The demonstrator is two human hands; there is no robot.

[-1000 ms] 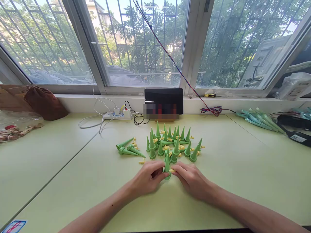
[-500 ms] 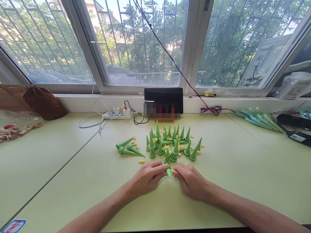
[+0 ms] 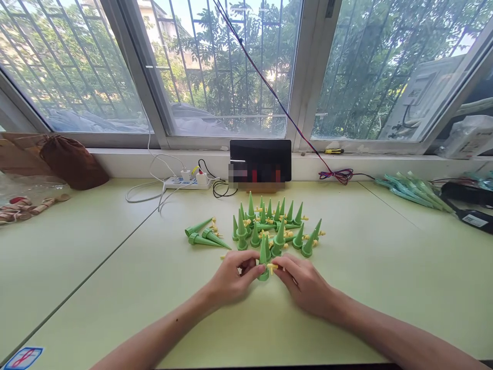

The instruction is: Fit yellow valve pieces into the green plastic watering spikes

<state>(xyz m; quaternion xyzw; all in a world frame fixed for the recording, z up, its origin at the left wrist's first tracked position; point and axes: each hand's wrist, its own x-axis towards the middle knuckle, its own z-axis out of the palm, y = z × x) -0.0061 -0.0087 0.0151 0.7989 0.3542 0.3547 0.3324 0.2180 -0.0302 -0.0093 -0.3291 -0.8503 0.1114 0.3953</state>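
Between finger and thumb of my left hand (image 3: 235,275) is a green plastic plant watering spike (image 3: 263,259), point up, its wide ribbed cap at the bottom. My right hand (image 3: 306,280) pinches a small yellow plastic valve (image 3: 272,267) just right of the spike; whether the two touch I cannot tell. Right behind my hands stand several more green spikes (image 3: 280,234), most upright with yellow valves among them. Further left, a few green spikes (image 3: 200,239) lie on their sides beside small yellow pieces (image 3: 214,226).
A dark tablet (image 3: 260,159) leans on a stand by the window wall. To its left lies a power strip (image 3: 188,182) with cables. Bundled wire (image 3: 339,176), teal plastic strips (image 3: 412,190) and a black strap (image 3: 462,200) are on the right; a brown pouch (image 3: 73,162) stands at far left.
My left hand has turned the spike from pointing down toward me to standing point up. The yellow valve in my right hand now shows more fully, with its stem downward.
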